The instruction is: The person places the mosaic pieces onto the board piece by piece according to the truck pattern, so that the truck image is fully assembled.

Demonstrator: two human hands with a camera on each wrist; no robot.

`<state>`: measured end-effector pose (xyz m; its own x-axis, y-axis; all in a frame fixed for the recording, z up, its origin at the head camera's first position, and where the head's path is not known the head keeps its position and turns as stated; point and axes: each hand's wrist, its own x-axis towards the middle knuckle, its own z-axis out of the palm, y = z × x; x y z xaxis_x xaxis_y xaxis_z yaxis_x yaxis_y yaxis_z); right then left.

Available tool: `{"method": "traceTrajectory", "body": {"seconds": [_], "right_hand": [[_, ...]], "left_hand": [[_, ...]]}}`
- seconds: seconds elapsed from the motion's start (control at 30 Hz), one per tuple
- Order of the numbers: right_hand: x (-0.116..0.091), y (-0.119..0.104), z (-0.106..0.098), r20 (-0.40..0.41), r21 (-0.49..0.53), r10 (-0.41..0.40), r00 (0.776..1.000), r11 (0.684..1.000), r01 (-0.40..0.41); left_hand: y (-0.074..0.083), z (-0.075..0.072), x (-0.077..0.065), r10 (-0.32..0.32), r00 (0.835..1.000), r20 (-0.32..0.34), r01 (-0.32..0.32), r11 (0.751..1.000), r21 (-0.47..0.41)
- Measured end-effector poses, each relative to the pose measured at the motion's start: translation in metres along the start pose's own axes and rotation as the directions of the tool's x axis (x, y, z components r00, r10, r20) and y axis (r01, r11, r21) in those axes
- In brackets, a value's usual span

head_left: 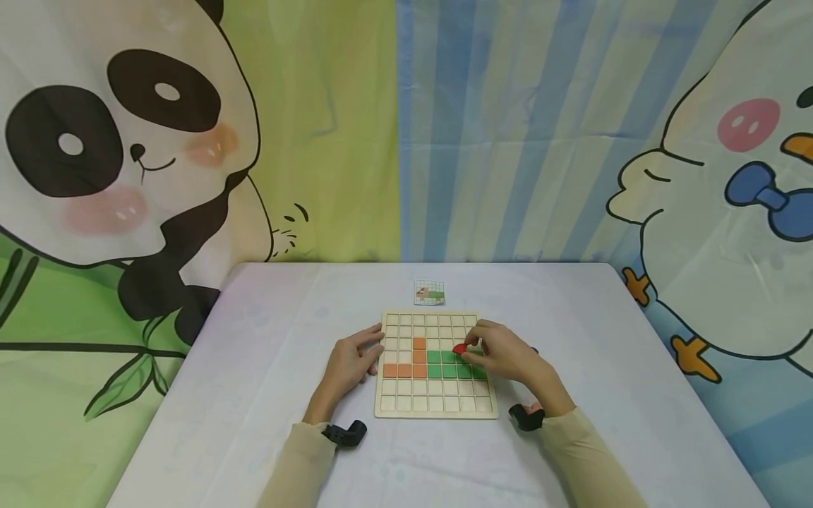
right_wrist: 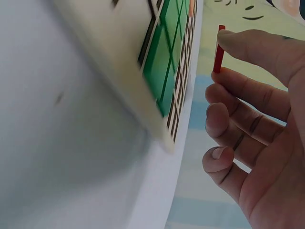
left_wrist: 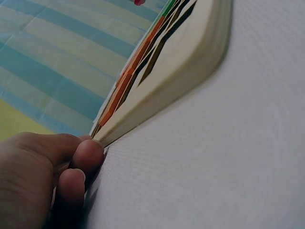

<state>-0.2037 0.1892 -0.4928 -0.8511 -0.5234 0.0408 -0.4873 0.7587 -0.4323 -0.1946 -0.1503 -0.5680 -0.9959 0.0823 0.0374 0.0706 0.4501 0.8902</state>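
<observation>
A pale wooden grid board (head_left: 435,403) lies on the white table, with orange squares (head_left: 404,370) in an L-like shape at its left and green squares (head_left: 449,370) at its middle and right. My right hand (head_left: 504,353) is over the board's right side. Between thumb and index finger it pinches a small, thin red piece (right_wrist: 219,49) edge-on in the right wrist view; its other fingers curl loosely below. From above, the red piece shows a rounded outline over the green squares. At the board's left edge, my left hand (head_left: 349,361) touches the rim with relaxed, slightly bent fingers (left_wrist: 89,155).
A small printed card (head_left: 429,293) with an orange and green grid picture lies just beyond the board. Black wrist cameras (head_left: 346,434) sit on both wrists. Behind the white table (head_left: 286,310) hang printed curtains. Something small and dark blue peeks out behind the right hand.
</observation>
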Motion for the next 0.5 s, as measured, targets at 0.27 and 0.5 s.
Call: {"method": "traceTrajectory", "body": {"seconds": [0.27, 0.5], "right_hand": [[0.020, -0.013, 0.008, 0.023, -0.007, -0.018, 1.000, 1.000, 0.018], [0.035, -0.022, 0.019, 0.023, -0.009, -0.036, 0.999, 0.999, 0.036]], "left_hand": [[0.000, 0.000, 0.000, -0.006, 1.000, 0.004, 0.006, 1.000, 0.000], [0.000, -0.001, 0.001, 0.003, 1.000, 0.002, -0.003, 1.000, -0.002]]}}
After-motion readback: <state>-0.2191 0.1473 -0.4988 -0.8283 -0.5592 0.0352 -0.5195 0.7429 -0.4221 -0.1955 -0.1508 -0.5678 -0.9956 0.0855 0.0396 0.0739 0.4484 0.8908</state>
